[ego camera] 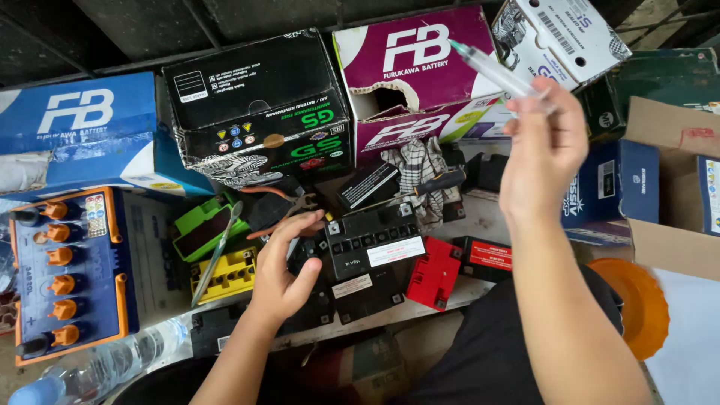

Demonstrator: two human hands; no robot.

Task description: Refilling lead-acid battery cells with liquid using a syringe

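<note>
Along the back of the worktop (480, 217) stand the biggest packages: a blue carton with white lettering (75, 127) at far left, a black carton with green lettering and small round symbols (259, 105) beside it, and a magenta-and-white carton (416, 75) with a ragged hole torn in its front. A white box with a barcode label (559, 37) leans at top right, over a dark blue box (615, 191) and brown cardboard (675, 180). At left lies a large blue battery with a row of orange caps (71, 274), a clear water bottle (97, 367) below it. Smaller packs crowd the middle: lime green (199, 229), yellow (225, 274), red (433, 274), and a checked rag (416, 169) behind.

The left hand (285, 274) rests with curled fingers on the small black battery with a white label (371, 244), touching its left end. The right hand (544, 150) is raised above the clutter, pinching a clear syringe (491, 67) that points up and left, partly covering the cartons behind it.
</note>
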